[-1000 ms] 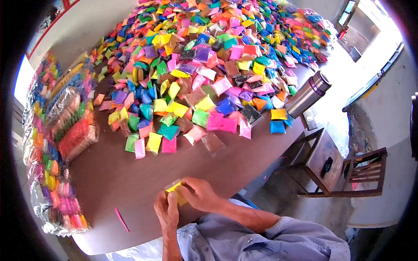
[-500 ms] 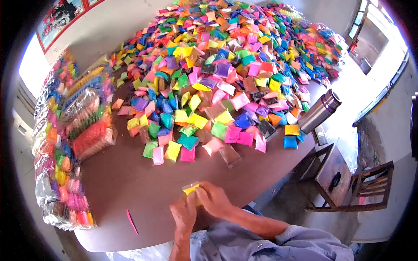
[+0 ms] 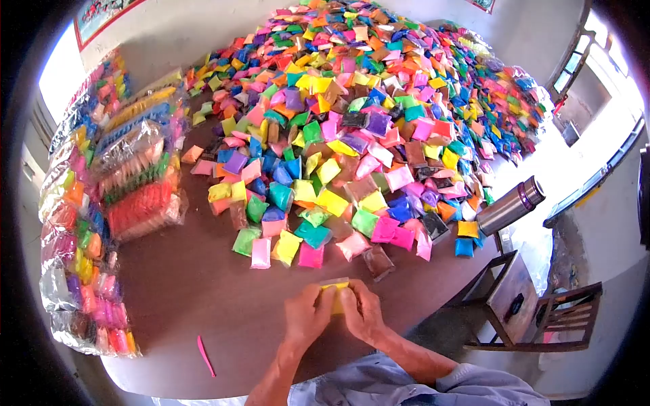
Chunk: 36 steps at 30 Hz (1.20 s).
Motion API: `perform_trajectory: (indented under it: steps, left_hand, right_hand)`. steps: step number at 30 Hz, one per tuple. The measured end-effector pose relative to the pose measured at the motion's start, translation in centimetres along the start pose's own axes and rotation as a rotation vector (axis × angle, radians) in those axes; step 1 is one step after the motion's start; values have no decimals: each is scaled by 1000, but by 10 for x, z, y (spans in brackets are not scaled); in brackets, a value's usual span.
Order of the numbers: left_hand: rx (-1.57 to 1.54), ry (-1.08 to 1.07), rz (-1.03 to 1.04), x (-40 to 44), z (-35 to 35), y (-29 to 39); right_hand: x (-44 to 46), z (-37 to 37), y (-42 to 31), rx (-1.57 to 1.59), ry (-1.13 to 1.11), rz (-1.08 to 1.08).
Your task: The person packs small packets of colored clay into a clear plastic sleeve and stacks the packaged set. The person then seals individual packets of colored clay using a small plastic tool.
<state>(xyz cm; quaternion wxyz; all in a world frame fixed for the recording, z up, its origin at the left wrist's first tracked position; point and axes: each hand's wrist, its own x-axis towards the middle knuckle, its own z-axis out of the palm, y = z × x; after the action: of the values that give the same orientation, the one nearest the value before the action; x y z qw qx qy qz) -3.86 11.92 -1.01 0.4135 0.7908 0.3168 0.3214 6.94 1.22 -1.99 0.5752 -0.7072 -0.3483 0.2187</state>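
A small clear packet with yellow contents [image 3: 336,287] is held between my two hands over the front part of the brown table [image 3: 264,318]. My left hand [image 3: 308,312] has its fingers closed on the packet's left side. On the right side, my right hand [image 3: 361,310] pinches the same packet. Beyond the hands lies a large heap of small coloured packets [image 3: 332,169], with a brown packet [image 3: 378,262] at its near edge. A thin pink strip [image 3: 206,356] lies on the table to the left of my hands.
Clear bags of sorted coloured packets [image 3: 145,210] line the table's left side, with more bags [image 3: 84,271] along the edge. A steel flask [image 3: 511,205] stands at the heap's right. Beyond the table's right edge are a small wooden table [image 3: 509,298] and a wooden chair [image 3: 569,318].
The view has shifted. Both hands have moved rightward, nearer the heap's front edge, still holding the yellow packet. My left hand has turned, and the hands now grip the packet from opposite sides.
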Motion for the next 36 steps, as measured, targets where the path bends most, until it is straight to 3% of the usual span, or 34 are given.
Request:
perform_trajectory:
  steps: [4,8,10,15,17,19,20,28,31,36]
  left_hand:
    - [-100,-18,128,10,4,-9]
    - [-195,-99,1,15,-3,-3]
    - [-95,-232,53,16,-7,-3]
    - [-37,-176,159,6,-4,-7]
    - [-60,-139,179,2,-1,-12]
    - [-94,-124,186,1,1,-13]
    - [-132,-125,200,0,2,-13]
    - [-73,-202,141,0,0,-16]
    - [-39,-219,185,0,-2,-13]
    - [-103,-232,175,0,-1,-13]
  right_hand:
    - [-2,-1,-2,-58,59,47]
    - [-6,0,14,-116,108,-40]
    - [-11,0,28,-58,113,8]
    - [-6,3,16,-13,161,41]
    - [-3,1,11,-93,111,13]
    - [0,4,11,-316,122,-202]
    - [0,5,8,-183,126,-129]
    - [-1,1,3,-24,82,45]
    - [3,4,16,-16,167,-51]
    - [4,11,1,-81,212,-2]
